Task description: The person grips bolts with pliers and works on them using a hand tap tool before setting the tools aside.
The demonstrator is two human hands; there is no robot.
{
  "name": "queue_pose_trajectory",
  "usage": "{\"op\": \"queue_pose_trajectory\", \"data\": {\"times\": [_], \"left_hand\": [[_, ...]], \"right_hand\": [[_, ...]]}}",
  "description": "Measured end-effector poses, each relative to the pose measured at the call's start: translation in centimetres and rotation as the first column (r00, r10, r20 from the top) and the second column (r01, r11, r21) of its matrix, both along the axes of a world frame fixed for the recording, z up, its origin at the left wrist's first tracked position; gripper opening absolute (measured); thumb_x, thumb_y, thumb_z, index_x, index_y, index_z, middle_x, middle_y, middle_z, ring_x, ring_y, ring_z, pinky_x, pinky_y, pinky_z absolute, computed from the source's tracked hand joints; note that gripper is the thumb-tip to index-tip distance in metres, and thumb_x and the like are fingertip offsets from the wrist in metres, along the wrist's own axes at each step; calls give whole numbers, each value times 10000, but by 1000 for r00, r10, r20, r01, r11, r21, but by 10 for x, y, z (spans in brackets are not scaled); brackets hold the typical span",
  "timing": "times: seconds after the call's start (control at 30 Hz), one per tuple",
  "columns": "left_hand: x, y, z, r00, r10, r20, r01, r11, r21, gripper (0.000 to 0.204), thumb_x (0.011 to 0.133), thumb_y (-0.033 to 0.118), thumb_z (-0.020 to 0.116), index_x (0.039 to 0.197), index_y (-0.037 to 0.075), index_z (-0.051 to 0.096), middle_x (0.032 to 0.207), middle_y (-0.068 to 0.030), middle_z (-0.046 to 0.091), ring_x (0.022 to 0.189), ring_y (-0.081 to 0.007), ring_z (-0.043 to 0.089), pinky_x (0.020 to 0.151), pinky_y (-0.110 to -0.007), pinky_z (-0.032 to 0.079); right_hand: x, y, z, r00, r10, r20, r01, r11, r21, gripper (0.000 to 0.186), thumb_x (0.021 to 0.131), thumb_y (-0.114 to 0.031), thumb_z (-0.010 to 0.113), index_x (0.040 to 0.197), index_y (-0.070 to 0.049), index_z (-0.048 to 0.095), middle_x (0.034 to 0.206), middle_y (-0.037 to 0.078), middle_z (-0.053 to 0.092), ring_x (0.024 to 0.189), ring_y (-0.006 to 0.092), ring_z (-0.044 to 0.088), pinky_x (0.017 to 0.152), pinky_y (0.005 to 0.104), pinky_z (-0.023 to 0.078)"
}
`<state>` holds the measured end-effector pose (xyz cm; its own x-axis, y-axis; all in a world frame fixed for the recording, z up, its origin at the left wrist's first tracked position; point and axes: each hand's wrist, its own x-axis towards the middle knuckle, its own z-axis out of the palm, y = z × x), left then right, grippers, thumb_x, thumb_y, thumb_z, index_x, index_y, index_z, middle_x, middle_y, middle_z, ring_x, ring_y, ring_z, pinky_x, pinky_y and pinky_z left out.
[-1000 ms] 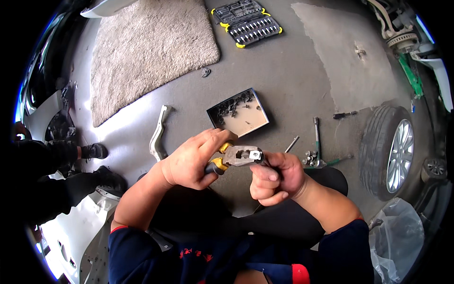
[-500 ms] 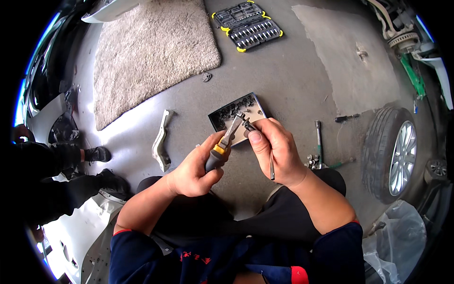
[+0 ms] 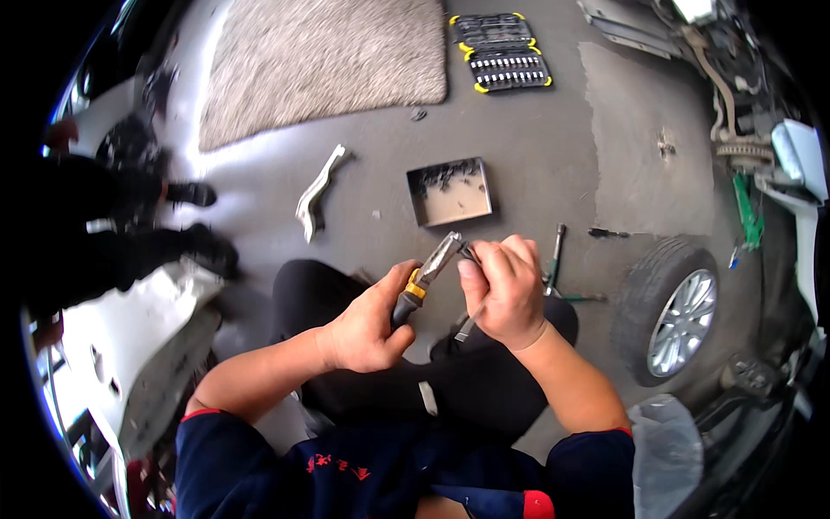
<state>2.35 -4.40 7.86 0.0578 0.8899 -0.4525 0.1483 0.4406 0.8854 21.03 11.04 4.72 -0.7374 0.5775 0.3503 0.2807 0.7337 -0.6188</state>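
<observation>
My left hand (image 3: 370, 324) is closed round the grey-and-yellow handles of a pair of pliers (image 3: 442, 259), whose metal jaws point away and to the right. At the jaw tips, my right hand (image 3: 512, 296) pinches a small dark piece (image 3: 468, 252), perhaps a clip; I cannot tell whether the jaws grip it. A thin metal tool with a flat end (image 3: 466, 329) also sticks out below the right hand's fingers. Beyond both hands, a shallow box (image 3: 454, 206) lies on the floor with several small black clips (image 3: 441, 176) along its far side.
A curved metal bracket (image 3: 318, 192) lies left of the box. Farther off are a shaggy rug (image 3: 324, 69) and an open socket set (image 3: 508, 65). To the right lie a cross-shaped wrench (image 3: 556, 259) and a wheel (image 3: 666, 311). Another person's shoes (image 3: 203, 246) stand at left.
Both hands, with the pliers and the dark piece, have come back from over the box toward my lap. My view has also turned and shifted.
</observation>
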Motion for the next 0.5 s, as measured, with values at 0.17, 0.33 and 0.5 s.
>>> {"op": "queue_pose_trajectory", "data": {"times": [0.17, 0.33, 0.5], "left_hand": [[21, -56, 160, 996, 64, -62, -58, 995, 82, 816, 778, 21, 606, 1529, -112, 317, 1340, -294, 549, 1279, -426, 576, 1123, -428, 455], [24, -105, 302, 986, 70, -151, -33, 973, 230, 834, 695, 19, 702, 1464, -88, 400, 1315, -289, 572, 1226, -476, 589, 1074, -475, 496], [9, -128, 429, 949, -83, -304, 226, 852, 472, 714, 722, 91, 796, 1358, -86, 525, 1149, -221, 655, 916, -407, 652, 816, -472, 559]], "right_hand": [[7, -36, 158, 985, 120, -125, -157, 924, -349, 231, 1029, -159, 653, 852, -12, 627, 657, 75, 553, 589, 253, 493, 630, 391, 420], [36, -93, 298, 924, -236, -301, -375, -714, -591, 415, 1092, -397, 564, 874, -48, 610, 656, 5, 450, 561, 154, 362, 570, 365, 337], [60, -146, 441, 887, -250, -389, -183, -962, 202, 435, 1077, -393, 585, 843, -33, 656, 583, -7, 401, 537, 114, 346, 417, 258, 325]]}}
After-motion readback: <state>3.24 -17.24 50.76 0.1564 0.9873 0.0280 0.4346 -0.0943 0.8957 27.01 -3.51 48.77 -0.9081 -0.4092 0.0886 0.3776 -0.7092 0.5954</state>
